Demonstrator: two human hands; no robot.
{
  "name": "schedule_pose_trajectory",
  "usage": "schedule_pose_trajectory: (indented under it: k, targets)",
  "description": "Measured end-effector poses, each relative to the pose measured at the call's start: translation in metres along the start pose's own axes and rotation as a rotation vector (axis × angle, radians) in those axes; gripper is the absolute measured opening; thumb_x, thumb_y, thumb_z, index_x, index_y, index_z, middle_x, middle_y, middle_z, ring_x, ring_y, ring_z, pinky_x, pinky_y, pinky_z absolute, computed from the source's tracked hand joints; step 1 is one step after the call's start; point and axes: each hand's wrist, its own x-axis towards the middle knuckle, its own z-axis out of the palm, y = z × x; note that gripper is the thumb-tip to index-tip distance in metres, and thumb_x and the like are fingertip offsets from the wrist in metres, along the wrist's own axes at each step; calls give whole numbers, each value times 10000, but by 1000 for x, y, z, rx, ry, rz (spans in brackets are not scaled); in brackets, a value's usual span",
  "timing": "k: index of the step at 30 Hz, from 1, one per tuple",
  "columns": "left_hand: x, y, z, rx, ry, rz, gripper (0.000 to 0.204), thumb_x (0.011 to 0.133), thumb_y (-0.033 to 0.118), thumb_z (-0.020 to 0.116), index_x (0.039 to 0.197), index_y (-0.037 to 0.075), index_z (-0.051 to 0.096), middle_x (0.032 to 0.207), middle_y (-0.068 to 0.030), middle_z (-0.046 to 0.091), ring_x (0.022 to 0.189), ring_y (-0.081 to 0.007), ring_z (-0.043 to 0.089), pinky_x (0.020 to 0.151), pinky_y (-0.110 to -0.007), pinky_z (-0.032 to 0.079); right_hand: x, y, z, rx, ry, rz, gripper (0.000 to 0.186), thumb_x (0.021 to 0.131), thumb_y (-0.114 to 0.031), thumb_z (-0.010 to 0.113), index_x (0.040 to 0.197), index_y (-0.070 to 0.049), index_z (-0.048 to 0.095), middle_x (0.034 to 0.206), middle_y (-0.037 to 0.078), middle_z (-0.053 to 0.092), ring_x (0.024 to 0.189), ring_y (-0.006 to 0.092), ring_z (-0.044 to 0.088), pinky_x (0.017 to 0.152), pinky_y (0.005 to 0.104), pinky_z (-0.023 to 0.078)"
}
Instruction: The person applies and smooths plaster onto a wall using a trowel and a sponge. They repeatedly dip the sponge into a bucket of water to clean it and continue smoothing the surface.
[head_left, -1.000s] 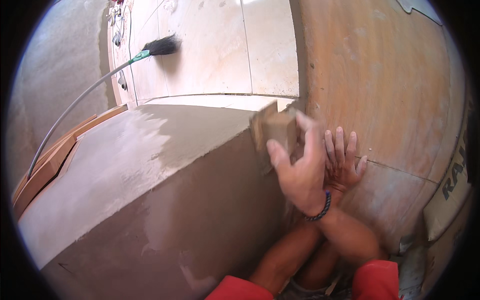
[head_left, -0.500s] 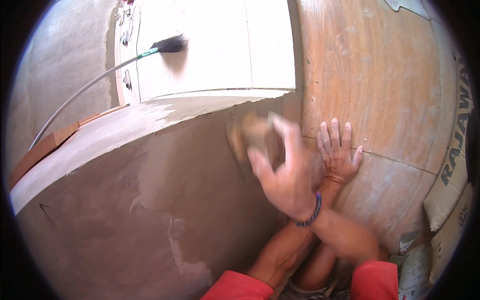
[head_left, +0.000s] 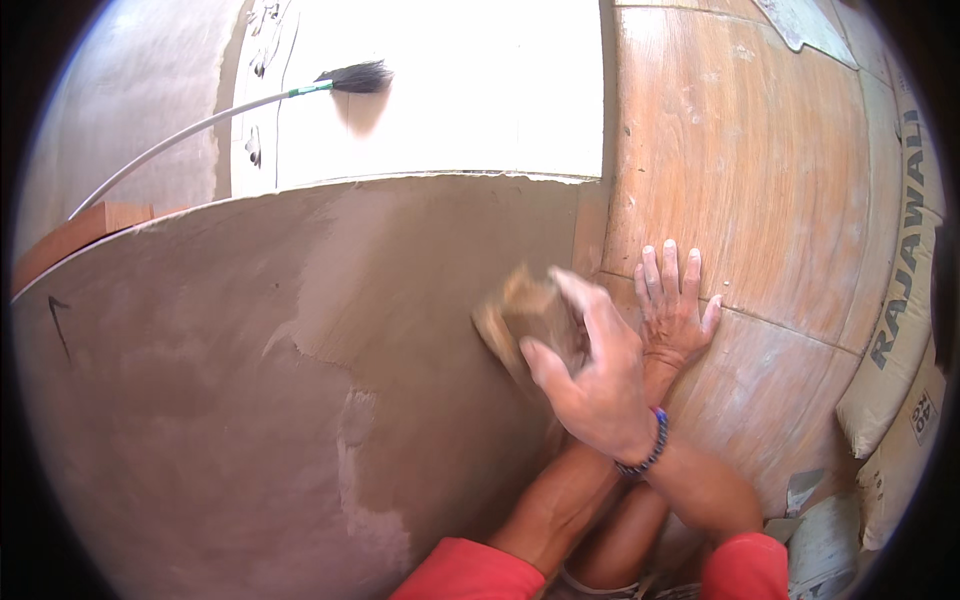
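Note:
My right hand (head_left: pixel 595 370), with a dark beaded bracelet at the wrist, grips a blurred wooden float (head_left: pixel 530 310) by its block handle. The float is against or just over the grey-brown plastered face (head_left: pixel 230 380), which has lighter, uneven patches; contact is unclear through the blur. My left hand (head_left: pixel 676 305) lies flat, fingers spread, on the wood-patterned tiles (head_left: pixel 750 150) to the right, its forearm passing beneath my right wrist.
A broom (head_left: pixel 355 78) with black bristles and a long pale handle lies across white tiles (head_left: pixel 480 90). Reddish boards (head_left: pixel 60 250) edge the upper left. Sacks (head_left: pixel 880 400) line the right side. A pale cut piece (head_left: pixel 805 25) is at the top right.
The float and my right hand swung left, then moved down and slightly right. The view has shifted, showing more plastered face and less pale top. My left hand stays flat on the tiles.

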Motion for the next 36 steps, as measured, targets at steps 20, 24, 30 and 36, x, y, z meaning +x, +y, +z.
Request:
schedule_pose_trajectory:
  k: [20,24,30,36]
  targets:
    - [4,23,-7,-2,-44,-33,742,810,404,635,1416,33,420,1503,-269,276,1396,-496,195,1131,-614,152,50,54,-22,185,306,221,486,833,-170,681,1213,87,519,1105,265,628,1023,352,634,924,408,490]
    - [3,6,-4,32,-36,-5,742,815,407,627,1416,25,416,1504,-273,266,1397,-496,186,1132,-616,141,33,41,10,86,252,140,486,824,-142,661,1229,79,508,1091,284,630,1032,428,621,930,430,488]
    - [3,2,-11,86,-32,6,760,808,410,625,1425,28,398,1502,-276,259,1398,-493,177,1128,-620,137,-27,50,-11,143,117,197,496,813,-141,683,1234,69,525,1119,256,638,1106,374,615,954,416,478]
    - [-1,24,7,46,-58,-42,747,795,390,649,1410,29,424,1501,-269,270,1393,-486,193,1126,-615,145,54,76,-22,7,258,244,479,836,-167,673,1218,80,523,1139,299,620,1088,406,616,929,421,490]
